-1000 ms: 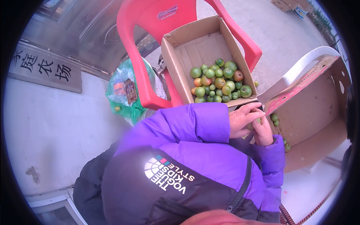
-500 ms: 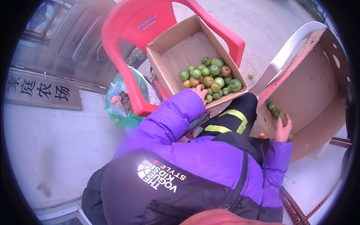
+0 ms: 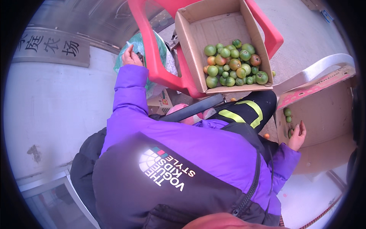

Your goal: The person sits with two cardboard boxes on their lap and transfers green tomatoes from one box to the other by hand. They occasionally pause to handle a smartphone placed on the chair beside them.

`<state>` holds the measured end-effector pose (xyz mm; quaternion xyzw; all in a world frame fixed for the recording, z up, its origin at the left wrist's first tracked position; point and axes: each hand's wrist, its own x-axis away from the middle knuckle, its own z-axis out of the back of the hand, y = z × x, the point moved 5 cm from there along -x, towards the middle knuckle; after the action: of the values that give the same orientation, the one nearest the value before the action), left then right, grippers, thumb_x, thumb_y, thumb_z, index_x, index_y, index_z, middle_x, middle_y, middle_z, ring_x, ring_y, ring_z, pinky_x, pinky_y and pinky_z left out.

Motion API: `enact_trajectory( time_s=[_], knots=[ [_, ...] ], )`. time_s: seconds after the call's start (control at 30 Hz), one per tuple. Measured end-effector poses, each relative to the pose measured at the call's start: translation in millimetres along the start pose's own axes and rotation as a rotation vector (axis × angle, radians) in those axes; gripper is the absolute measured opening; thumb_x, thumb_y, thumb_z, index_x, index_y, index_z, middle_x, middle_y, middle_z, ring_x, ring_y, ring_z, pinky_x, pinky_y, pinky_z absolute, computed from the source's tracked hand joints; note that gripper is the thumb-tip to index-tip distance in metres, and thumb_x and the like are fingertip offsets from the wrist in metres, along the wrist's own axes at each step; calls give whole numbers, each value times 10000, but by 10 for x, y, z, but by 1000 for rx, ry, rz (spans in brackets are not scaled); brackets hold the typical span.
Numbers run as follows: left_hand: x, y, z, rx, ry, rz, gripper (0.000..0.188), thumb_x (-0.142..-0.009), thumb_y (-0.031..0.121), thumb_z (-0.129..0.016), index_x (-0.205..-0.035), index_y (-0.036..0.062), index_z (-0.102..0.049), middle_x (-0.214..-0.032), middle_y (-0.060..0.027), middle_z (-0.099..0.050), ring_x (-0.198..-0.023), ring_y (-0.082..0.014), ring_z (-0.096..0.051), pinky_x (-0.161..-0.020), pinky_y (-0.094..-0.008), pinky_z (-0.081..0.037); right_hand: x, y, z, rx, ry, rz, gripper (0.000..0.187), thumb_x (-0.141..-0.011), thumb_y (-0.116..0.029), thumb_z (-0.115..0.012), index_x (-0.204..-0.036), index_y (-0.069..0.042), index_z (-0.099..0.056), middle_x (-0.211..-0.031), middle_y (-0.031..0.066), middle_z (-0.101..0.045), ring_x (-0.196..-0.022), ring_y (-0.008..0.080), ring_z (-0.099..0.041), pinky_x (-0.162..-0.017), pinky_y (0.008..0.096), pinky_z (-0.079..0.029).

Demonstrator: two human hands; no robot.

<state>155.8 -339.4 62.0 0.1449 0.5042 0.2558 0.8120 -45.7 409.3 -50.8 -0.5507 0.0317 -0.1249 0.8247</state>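
My left hand [image 3: 130,58] is raised beside the red chair's arm, over the green plastic bag [image 3: 136,41]. Its fingers are partly spread, and nothing shows in them. At the right, my right hand [image 3: 296,138] reaches into the tilted cardboard box [image 3: 318,110], fingers apart. A few green tomatoes [image 3: 288,112] lie along that box's inner left side, one of them right by my fingertips. The other cardboard box [image 3: 213,23], on the red chair, holds many tomatoes [image 3: 232,63], mostly green with some orange and reddish ones, gathered toward its near end.
The red plastic chair [image 3: 171,78] stands ahead, and a white chair arm [image 3: 324,63] rises at the right. A small orange tomato [image 3: 266,136] lies low beside my leg. A black bar [image 3: 194,108] crosses near my lap. A sign plate [image 3: 72,51] is at the left.
My left hand has left the tomatoes in the chair's box and swung left to the green bag. My right hand stays in the right box. The view has shifted.
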Motion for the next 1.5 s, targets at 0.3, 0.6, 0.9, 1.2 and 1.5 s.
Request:
enact_trajectory(
  time_s=[0.3,0.6,0.9,1.2,1.5],
  knots=[
    [1094,-1554,408,-715,-480,-10,598,-733,-18,-573,-1238,294,-643,-1186,-140,-558,-1084,-356,-543,-932,-436,-450,-38,-246,-152,164,-91,76,442,-977,-252,-545,-1345,-10,-506,-1331,137,-534,-1185,227,-528,-972,340,-442],
    [1162,-1820,172,-872,-573,-37,599,-735,43,-623,-1262,327,-625,-1238,-130,-540,-1131,-376,-509,-966,-453,-437,65,-260,-174,68,-90,-15,446,-984,-225,-542,-1363,-1,-476,-1358,139,-510,-1194,217,-520,-976,323,-436],
    [529,-1711,21,-728,-507,17,549,-739,126,-659,-1258,302,-628,-1208,-136,-558,-1085,-374,-538,-992,-455,-416,56,-222,-138,33,-100,-22,451,-984,-217,-547,-1369,1,-459,-1340,125,-516,-1141,200,-539,-937,316,-460],
    [389,-1526,2,-719,-530,-35,557,-740,115,-647,-1263,305,-624,-1228,-147,-551,-1113,-379,-530,-992,-460,-420,109,-331,-177,53,-94,-54,441,-981,-204,-555,-1369,-16,-465,-1323,129,-520,-1111,186,-549,-909,304,-472],
    [442,-1611,77,-723,-473,-29,568,-738,95,-638,-1263,311,-623,-1240,-149,-546,-1130,-381,-523,-991,-462,-423,66,-276,-172,107,-118,-55,435,-983,-199,-536,-1363,1,-472,-1327,130,-524,-1171,211,-529,-961,330,-451]
  ],
)
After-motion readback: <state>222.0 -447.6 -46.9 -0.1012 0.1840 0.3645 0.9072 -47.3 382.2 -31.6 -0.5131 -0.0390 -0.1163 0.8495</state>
